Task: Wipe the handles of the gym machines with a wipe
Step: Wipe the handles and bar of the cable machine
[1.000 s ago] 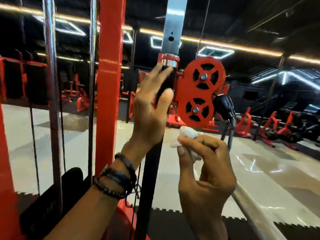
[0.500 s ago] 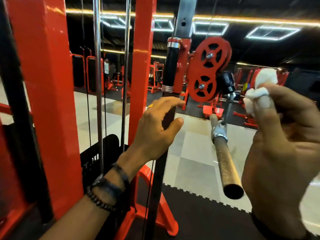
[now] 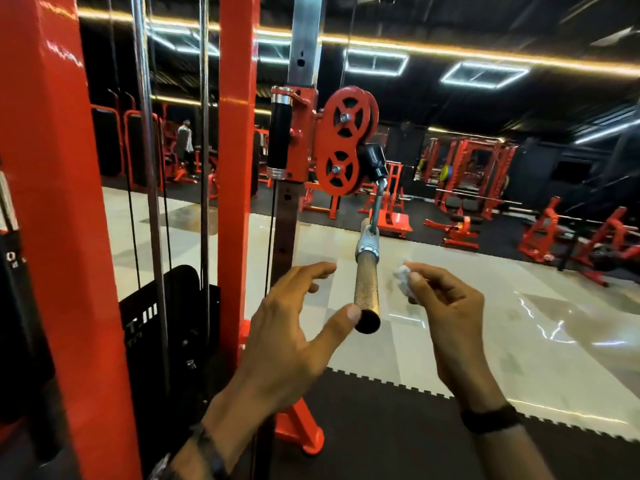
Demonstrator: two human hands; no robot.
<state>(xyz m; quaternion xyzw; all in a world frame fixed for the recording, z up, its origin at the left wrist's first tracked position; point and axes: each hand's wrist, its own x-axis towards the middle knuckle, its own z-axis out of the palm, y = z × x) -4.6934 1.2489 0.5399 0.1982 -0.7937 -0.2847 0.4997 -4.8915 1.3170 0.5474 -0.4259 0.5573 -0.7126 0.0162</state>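
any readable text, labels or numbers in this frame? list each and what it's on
"0": white digit on the weight stack at far left; smaller marks beside it too blurred to read.
White marking on the black shroud panel: blurred, unreadable.
Faint lettering on the red upright: unreadable.
Nothing else legible.

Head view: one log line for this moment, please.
left hand: open beside bar handle | right hand: pinches wipe | handle unwiped

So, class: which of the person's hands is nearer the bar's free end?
Left. The left hand is open with its thumb tip at the bar's free end; the right hand, pinching the wipe, is off to the bar's right, apart from it.
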